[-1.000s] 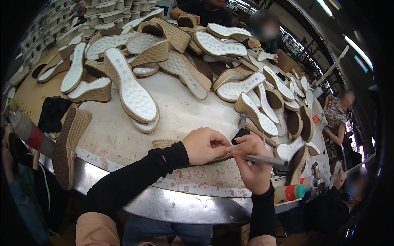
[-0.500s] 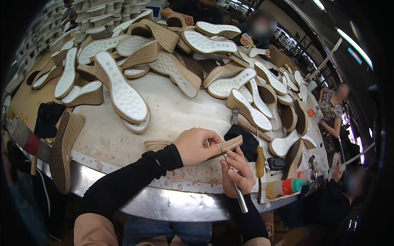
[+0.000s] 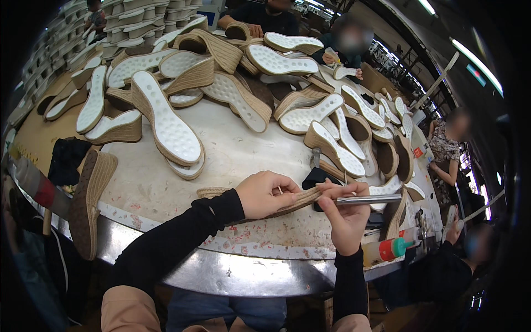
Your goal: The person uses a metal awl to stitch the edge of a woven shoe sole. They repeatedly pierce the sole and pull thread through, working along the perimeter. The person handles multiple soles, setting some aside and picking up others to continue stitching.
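A wedge shoe sole [image 3: 303,200] with a braided tan rope edge lies low over the near part of the table, its heel end partly behind my left wrist. My left hand [image 3: 266,195] is closed on it from above, thumb and fingers pinching its side. My right hand [image 3: 347,214] holds a slim tool [image 3: 376,199] with a round silver metal handle, which lies crosswise and points right. The right fingertips are at the sole's narrow end; the tool's working tip is hidden by them. Just behind the hands sits a black cloth [image 3: 315,177].
Wedge soles with white dimpled tops [image 3: 174,135] are heaped across the table [image 3: 243,152]. A brown sole [image 3: 88,205] leans at the left edge. Bottles with a green cap [image 3: 395,247] and a hammer [image 3: 316,157] stand or lie at the right. Other people sit behind and to the right.
My right hand has moved right and up, and the tool has swung from pointing down toward me to lying nearly level. My left hand keeps its hold on the sole.
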Available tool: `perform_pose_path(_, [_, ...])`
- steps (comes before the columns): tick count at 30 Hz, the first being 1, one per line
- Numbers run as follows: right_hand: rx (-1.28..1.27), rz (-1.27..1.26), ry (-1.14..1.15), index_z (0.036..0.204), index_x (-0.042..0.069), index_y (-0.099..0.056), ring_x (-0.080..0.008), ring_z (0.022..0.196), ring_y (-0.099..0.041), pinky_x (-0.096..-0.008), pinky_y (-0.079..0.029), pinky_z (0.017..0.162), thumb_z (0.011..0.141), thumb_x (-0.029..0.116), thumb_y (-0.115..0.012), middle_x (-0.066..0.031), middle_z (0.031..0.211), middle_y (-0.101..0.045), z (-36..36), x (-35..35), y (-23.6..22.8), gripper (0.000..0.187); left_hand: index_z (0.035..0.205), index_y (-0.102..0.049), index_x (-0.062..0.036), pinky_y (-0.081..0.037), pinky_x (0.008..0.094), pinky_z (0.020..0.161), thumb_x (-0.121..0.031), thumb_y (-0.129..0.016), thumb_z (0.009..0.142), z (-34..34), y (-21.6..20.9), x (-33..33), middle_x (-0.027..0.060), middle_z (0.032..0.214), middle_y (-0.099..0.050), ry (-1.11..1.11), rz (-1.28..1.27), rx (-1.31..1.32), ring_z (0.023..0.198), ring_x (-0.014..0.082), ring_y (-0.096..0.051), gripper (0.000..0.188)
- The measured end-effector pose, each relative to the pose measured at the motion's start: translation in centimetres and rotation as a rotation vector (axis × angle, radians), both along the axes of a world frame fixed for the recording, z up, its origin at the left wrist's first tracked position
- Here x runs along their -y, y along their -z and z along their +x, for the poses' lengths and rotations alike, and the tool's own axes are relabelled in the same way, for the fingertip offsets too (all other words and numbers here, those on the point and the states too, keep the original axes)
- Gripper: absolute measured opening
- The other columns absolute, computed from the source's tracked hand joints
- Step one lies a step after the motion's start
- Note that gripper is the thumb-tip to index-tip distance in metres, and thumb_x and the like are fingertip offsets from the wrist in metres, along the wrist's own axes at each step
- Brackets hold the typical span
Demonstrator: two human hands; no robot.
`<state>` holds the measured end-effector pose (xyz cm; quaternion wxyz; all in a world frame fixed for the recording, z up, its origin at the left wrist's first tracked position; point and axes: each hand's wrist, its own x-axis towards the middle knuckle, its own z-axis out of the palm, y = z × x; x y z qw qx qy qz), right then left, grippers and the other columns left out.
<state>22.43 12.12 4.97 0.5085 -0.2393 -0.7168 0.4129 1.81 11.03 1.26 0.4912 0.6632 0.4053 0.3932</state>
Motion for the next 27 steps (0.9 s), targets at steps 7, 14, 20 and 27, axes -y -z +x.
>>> perform_pose_path(7, [0.082,-0.082,-0.042,0.102,0.006,-0.035,-0.0178,0.090,-0.063,-0.0391,-0.039,0.101,0.080,-0.007,-0.066,-0.0079,0.082,-0.064,-0.7,-0.1,-0.3,0.039,0.103,-0.063,0.0039,-0.047,0.0206,0.062,-0.015,-0.058,0.090,0.1,-0.8,0.5,0.0034,0.081,-0.065,-0.039,0.003,-0.025,0.067,0.0043,-0.057,0.024])
perform_pose_path(14, [0.166,0.032,-0.016,0.092,0.004,-0.041,-0.0183,0.089,-0.062,-0.0385,-0.042,0.097,0.079,-0.007,-0.067,-0.0085,0.083,-0.063,-0.7,0.0,-0.6,0.032,0.101,-0.063,0.0025,-0.045,0.0205,0.059,-0.016,-0.058,0.089,0.4,-0.8,0.5,0.0033,0.079,-0.064,-0.059,0.042,-0.033,0.064,0.0043,-0.055,0.023])
perform_pose_path(20, [0.388,-0.023,-0.055,0.082,0.006,-0.045,-0.0220,0.101,-0.057,-0.0399,-0.043,0.092,0.075,-0.002,-0.073,-0.0056,0.077,-0.064,-0.8,-1.2,-2.5,0.030,0.094,-0.068,-0.0005,-0.050,0.0282,0.064,-0.023,-0.062,0.082,0.2,-0.6,0.4,0.0105,0.078,-0.068,-0.091,0.056,-0.001,0.066,0.0170,-0.064,0.026])
perform_pose_path(27, [0.239,-0.491,-0.173,0.087,0.006,-0.051,-0.0137,0.089,-0.059,-0.0273,-0.046,0.082,0.071,0.000,-0.078,-0.0067,0.087,-0.061,-0.4,-4.6,-2.3,0.031,0.100,-0.064,0.0023,-0.047,0.0234,0.062,-0.019,-0.059,0.088,0.2,-0.6,0.4,0.0062,0.080,-0.066,-0.055,0.043,-0.013,0.066,0.0090,-0.058,0.025])
